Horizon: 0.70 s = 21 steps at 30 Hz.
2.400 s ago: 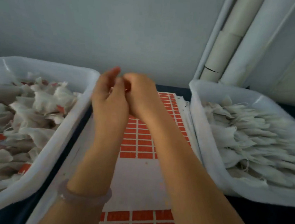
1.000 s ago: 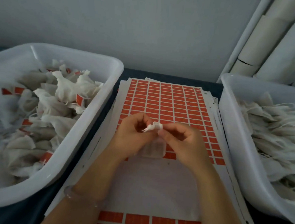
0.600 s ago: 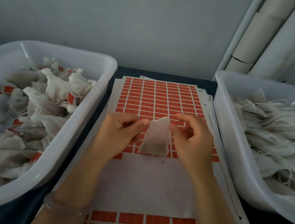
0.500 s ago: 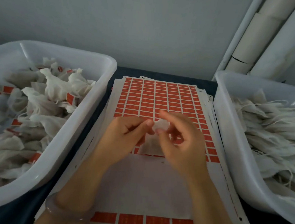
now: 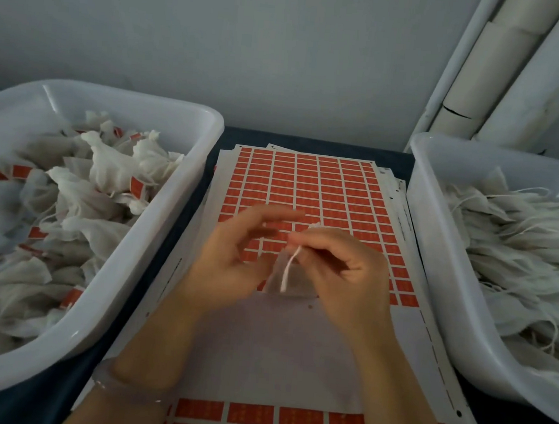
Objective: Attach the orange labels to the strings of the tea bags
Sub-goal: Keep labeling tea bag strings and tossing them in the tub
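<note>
Pinching the string [image 5: 287, 269] of one tea bag [image 5: 294, 285], my right hand [image 5: 343, 273] holds it at the centre of the frame, above the sheet of orange labels [image 5: 307, 184]. My left hand [image 5: 231, 258] is just beside the bag, fingers loose and apart.

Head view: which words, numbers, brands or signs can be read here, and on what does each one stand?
No text can be read.
Faint print on the orange labels of the sheet: too blurred to read.
Orange tags on the tea bags in the left tub: too small to read.
Dark marks on the right margin of the sheets: too small to read.
</note>
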### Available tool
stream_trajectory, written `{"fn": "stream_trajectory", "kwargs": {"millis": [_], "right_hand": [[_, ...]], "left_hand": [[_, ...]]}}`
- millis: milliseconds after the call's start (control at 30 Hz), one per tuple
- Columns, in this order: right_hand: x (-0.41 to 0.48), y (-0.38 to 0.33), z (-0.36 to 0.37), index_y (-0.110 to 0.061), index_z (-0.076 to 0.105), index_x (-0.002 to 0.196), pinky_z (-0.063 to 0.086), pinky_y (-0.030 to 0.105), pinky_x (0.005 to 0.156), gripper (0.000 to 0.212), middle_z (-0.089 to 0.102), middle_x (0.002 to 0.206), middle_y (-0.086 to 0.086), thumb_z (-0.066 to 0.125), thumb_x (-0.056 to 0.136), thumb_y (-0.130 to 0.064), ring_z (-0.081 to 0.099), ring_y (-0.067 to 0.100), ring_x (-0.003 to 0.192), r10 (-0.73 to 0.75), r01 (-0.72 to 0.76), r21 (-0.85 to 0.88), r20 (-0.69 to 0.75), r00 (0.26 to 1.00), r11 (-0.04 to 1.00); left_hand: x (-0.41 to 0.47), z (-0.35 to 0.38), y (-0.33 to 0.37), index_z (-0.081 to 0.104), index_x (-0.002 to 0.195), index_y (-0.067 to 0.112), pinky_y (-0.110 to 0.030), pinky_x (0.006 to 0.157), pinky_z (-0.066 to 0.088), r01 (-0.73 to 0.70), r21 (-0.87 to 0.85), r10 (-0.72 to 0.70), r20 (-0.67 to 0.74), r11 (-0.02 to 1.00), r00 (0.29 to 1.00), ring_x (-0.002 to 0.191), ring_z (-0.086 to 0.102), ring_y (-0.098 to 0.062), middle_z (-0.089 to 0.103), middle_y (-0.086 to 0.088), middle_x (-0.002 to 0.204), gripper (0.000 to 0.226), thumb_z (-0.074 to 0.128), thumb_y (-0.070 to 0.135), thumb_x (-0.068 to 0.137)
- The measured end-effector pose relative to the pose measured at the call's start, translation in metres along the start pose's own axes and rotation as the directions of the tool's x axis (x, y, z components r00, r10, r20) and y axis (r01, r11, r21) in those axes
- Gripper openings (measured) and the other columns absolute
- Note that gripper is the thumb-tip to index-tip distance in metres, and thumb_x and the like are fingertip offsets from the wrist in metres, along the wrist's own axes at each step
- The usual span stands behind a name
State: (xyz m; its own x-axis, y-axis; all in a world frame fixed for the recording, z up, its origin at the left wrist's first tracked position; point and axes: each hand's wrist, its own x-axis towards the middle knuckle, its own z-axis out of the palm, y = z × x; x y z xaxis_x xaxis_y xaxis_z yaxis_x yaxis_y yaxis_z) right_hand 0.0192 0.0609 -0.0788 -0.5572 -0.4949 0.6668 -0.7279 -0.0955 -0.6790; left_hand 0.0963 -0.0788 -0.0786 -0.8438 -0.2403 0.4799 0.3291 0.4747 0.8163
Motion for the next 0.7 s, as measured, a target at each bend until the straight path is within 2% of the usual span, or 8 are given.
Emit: {"fn": "stream_trajectory", "kwargs": {"millis": [67,133,267,433,533,600,667,700], "right_hand": [[0.001,-0.003,-0.001,-0.024,0.068,0.093,0.051,0.01,0.07,0.021,0.069,0.083,-0.023,0.068,0.083,-0.006,0.068,-0.001,0.08,0.078,-0.072,0.121,-0.041,0.996,0.99],[0.003,-0.005,-0.002,-0.03,0.065,0.09,0.049,0.007,0.065,0.015,0.067,0.078,-0.03,0.066,0.084,-0.016,0.067,-0.004,0.076,0.092,-0.08,0.151,-0.072,0.993,0.985],[0.003,-0.007,-0.002,-0.032,0.064,0.086,0.049,0.008,0.066,0.015,0.067,0.077,-0.029,0.067,0.084,-0.018,0.066,-0.002,0.078,0.104,-0.092,0.153,-0.071,0.992,0.984],[-0.001,-0.01,-0.003,-0.024,0.066,0.088,0.049,0.008,0.065,0.018,0.066,0.076,-0.03,0.063,0.086,-0.007,0.066,-0.002,0.075,0.08,-0.06,0.144,-0.133,0.988,0.988],[-0.002,-0.01,-0.002,-0.021,0.067,0.086,0.051,0.012,0.062,0.016,0.066,0.071,-0.023,0.062,0.087,-0.006,0.064,0.001,0.068,0.158,-0.119,0.222,-0.169,0.973,0.968],[-0.001,-0.01,-0.005,-0.02,0.069,0.081,0.05,0.013,0.059,0.007,0.066,0.065,-0.016,0.062,0.083,-0.023,0.062,0.002,0.062,0.263,-0.208,0.299,-0.158,0.952,0.931],[-0.001,-0.011,-0.008,-0.027,0.07,0.077,0.05,0.012,0.057,0.012,0.068,0.065,-0.016,0.063,0.074,-0.036,0.063,0.002,0.062,0.323,-0.295,0.304,-0.046,0.945,0.906],[-0.002,-0.011,-0.009,-0.03,0.07,0.076,0.05,0.012,0.056,0.01,0.068,0.065,-0.014,0.065,0.072,-0.038,0.063,0.003,0.061,0.335,-0.327,0.293,0.023,0.942,0.899]], "left_hand": [[0.002,0.007,0.0,0.061,0.107,0.024,-0.03,0.091,0.053,0.033,0.107,-0.035,0.018,0.994,0.999,0.1,0.064,-0.008,0.067,0.008,0.106,0.041,0.072,-0.002,0.077],[0.003,0.009,0.001,0.065,0.099,0.027,-0.03,0.086,0.054,0.053,0.116,-0.049,-0.037,0.992,0.998,0.091,0.066,-0.009,0.07,0.006,0.098,0.03,0.074,0.01,0.076],[0.003,0.006,0.002,0.07,0.094,0.018,-0.033,0.079,0.056,-0.047,0.149,0.057,-0.063,0.988,0.996,0.084,0.066,-0.015,0.071,-0.001,0.089,0.019,0.066,0.028,0.078],[0.006,0.009,-0.004,0.075,0.088,0.005,-0.025,0.064,0.051,-0.039,0.38,0.109,-0.165,0.924,0.98,0.074,0.059,-0.022,0.06,-0.005,0.085,0.018,0.069,0.016,0.075],[0.006,0.013,-0.002,0.074,0.091,0.01,-0.016,0.065,0.051,-0.051,0.444,0.132,-0.154,0.894,0.979,0.069,0.06,-0.011,0.064,0.004,0.082,0.012,0.071,0.007,0.079],[0.002,0.014,-0.001,0.071,0.089,0.018,-0.014,0.068,0.053,0.013,0.321,0.05,-0.188,0.947,0.981,0.069,0.064,-0.006,0.066,0.012,0.08,0.017,0.064,0.003,0.085],[0.001,0.013,0.002,0.07,0.085,0.019,-0.019,0.067,0.055,0.194,-0.092,-0.211,-0.229,0.977,0.95,0.072,0.069,-0.013,0.071,0.009,0.077,0.028,0.052,-0.001,0.092],[0.001,0.013,0.004,0.07,0.083,0.018,-0.021,0.066,0.056,0.26,-0.307,-0.335,-0.221,0.915,0.916,0.073,0.07,-0.016,0.072,0.005,0.078,0.026,0.051,0.004,0.092]]}}
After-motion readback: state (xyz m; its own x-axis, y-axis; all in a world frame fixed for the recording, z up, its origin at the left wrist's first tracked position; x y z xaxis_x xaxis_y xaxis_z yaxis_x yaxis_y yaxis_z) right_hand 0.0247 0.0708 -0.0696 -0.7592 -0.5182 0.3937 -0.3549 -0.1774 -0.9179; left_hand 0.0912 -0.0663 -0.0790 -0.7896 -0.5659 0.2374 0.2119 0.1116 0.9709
